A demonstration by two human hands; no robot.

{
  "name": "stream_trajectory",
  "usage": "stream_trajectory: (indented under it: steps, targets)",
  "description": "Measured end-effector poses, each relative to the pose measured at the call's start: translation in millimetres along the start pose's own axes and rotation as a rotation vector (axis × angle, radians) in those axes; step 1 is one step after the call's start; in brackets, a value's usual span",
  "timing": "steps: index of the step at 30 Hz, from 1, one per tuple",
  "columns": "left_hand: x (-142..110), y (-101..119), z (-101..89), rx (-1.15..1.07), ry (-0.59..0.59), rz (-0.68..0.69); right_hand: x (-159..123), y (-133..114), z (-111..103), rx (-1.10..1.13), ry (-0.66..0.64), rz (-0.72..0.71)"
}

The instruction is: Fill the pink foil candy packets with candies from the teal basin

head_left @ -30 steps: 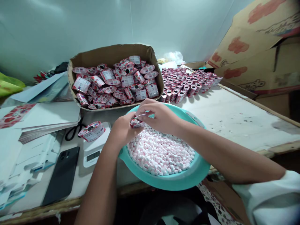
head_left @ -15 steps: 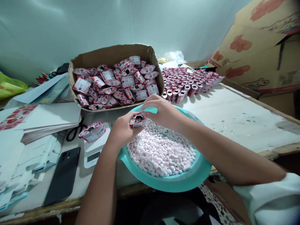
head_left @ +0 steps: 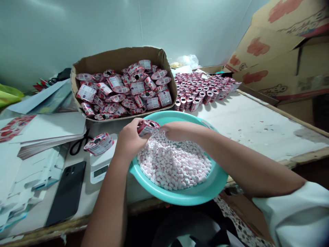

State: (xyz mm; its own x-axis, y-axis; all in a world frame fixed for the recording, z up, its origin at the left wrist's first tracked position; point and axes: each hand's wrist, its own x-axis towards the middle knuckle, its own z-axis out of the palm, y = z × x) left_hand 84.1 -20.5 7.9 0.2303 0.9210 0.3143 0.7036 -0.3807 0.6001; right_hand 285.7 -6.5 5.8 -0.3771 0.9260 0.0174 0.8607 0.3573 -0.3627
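Observation:
My left hand (head_left: 131,139) is closed round a small strawberry-printed carton (head_left: 148,127), its round top hole showing, above the bowl's left rim. Beside it, my right hand (head_left: 176,131) reaches low over the candies with curled fingers. Its fingertips are partly hidden, so what they hold is unclear. Small pale pink and white candies (head_left: 177,164) lie heaped in a round turquoise bowl (head_left: 177,198). Left of the bowl, another printed carton (head_left: 99,144) rests on a white digital scale (head_left: 99,168).
Behind the bowl stands a cardboard box (head_left: 117,56) of printed cartons. Rows of upright cartons (head_left: 203,91) with top holes stand to its right. A black phone (head_left: 67,192), scissors (head_left: 77,145) and stacked white sheets (head_left: 56,127) lie at left. Large cardboard boxes (head_left: 282,68) lean at right.
My right hand has moved off the carton's top and down to the candies. The carton has tilted in my left hand and its hole is now uncovered.

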Motion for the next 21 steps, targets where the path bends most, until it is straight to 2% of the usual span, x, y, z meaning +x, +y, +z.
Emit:
stream_trajectory:
  steps: [3,6,9,12,16,21]
  targets:
    - [0,-2,0.1,-0.031,0.063,-0.042,-3,-7,0,-0.047,-0.263,0.009]
    - [-1,-3,0.4,-0.044,0.126,-0.068,-10,-19,3,-0.043,-0.369,-0.037]
    - [-1,-3,0.5,-0.051,0.129,-0.023,-17,-28,11,-0.025,-0.442,-0.025]
    - [1,-5,0.2,-0.048,0.093,0.056,-18,-31,17,0.001,-0.442,-0.091]
    - [3,-6,-0.8,-0.061,0.087,0.087,-16,-36,20,-0.051,-0.397,-0.216]
    - [2,-5,-0.5,-0.123,0.078,0.164,-15,-40,8,-0.031,-0.344,-0.214]
